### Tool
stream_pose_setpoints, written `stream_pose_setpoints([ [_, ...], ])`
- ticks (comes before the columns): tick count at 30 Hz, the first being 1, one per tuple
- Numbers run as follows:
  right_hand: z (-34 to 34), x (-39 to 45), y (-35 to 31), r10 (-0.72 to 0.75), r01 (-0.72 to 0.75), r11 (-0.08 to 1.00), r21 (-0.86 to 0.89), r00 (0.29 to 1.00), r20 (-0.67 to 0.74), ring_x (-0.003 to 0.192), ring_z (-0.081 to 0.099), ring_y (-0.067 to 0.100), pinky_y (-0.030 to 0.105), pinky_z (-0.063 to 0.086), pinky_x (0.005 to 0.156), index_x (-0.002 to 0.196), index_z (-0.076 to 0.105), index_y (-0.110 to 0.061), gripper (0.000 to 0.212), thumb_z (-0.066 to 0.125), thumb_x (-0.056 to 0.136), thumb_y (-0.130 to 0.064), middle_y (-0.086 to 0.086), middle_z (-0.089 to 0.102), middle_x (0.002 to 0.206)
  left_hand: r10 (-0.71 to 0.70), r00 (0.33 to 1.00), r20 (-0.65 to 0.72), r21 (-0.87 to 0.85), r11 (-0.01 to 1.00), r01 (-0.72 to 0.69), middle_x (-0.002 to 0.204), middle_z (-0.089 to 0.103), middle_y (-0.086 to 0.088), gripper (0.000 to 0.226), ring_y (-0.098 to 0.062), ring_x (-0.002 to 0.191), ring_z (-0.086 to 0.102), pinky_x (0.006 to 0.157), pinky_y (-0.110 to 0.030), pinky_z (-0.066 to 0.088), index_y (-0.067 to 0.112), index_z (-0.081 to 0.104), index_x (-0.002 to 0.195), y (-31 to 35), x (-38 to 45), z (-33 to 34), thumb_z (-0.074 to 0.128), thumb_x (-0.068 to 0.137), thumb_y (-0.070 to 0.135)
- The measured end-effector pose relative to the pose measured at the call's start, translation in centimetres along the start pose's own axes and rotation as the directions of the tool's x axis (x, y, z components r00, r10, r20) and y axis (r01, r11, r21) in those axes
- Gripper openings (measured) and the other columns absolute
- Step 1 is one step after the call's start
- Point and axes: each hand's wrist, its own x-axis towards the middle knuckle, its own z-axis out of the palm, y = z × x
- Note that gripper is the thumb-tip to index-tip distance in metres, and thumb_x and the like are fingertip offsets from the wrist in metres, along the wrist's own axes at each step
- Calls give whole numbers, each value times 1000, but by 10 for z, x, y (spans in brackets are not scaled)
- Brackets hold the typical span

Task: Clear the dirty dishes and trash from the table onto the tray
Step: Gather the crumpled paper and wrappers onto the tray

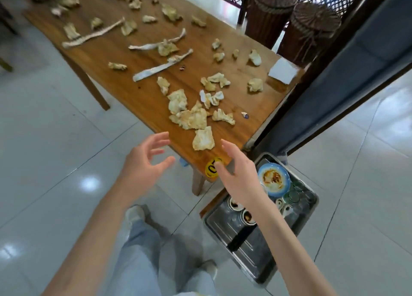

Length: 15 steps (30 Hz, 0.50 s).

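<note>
Several crumpled, stained napkins lie scattered over the wooden table (138, 95); the nearest napkin (203, 139) sits by the table's near corner, with a bigger heap (189, 115) just behind it. Long paper strips (162, 67) lie further back. My left hand (145, 162) hovers open off the table's near edge, fingers spread. My right hand (238, 173) is open too, just below the nearest napkin, touching nothing. A metal tray (225, 231) stands low at the right, holding a dirty blue-rimmed plate (274, 179), small sauce cups (248, 216), spoons and glasses.
A yellow number sticker (211, 167) marks the table's corner. A flat white paper (282, 70) lies at the table's right edge. A grey padded bench (347, 77) and two wicker stools (312, 28) stand to the right. Glossy floor tiles surround my legs.
</note>
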Motion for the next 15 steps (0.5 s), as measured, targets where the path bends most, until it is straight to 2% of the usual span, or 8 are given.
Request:
stream_pose_setpoints([
  [2,12,22,-24,-17,17,1000,6,1000,14,129,39,9,28,38,102,141,33,-26,53,53,93,-28,-8,44,141,-3,999,-36,-10,1000,2,121,59,7,52,-13,110,57,96,-33,43,31,50,127,-2,12,-29,70,80,19],
  [5,36,57,-60,-22,22,1000,-1,1000,12,129,39,10,25,34,101,141,35,-26,51,53,93,-28,-8,45,141,12,998,-60,17,1000,-12,120,60,9,54,-11,109,56,98,-34,42,32,50,128,-14,38,-82,71,80,19],
  [10,84,122,-114,9,-11,1000,-26,999,-50,126,42,10,31,37,103,138,39,-28,49,54,92,-30,-10,48,137,42,995,-90,48,998,-38,115,61,12,54,-8,106,57,86,-21,40,34,51,126,-47,93,-179,73,79,19],
  [15,136,177,-154,60,-67,996,-58,993,-100,124,45,10,28,40,98,137,41,-28,49,57,91,-31,-8,49,136,47,994,-100,73,997,-40,112,60,17,53,0,101,56,77,-11,38,37,51,124,-77,147,-260,73,79,21],
])
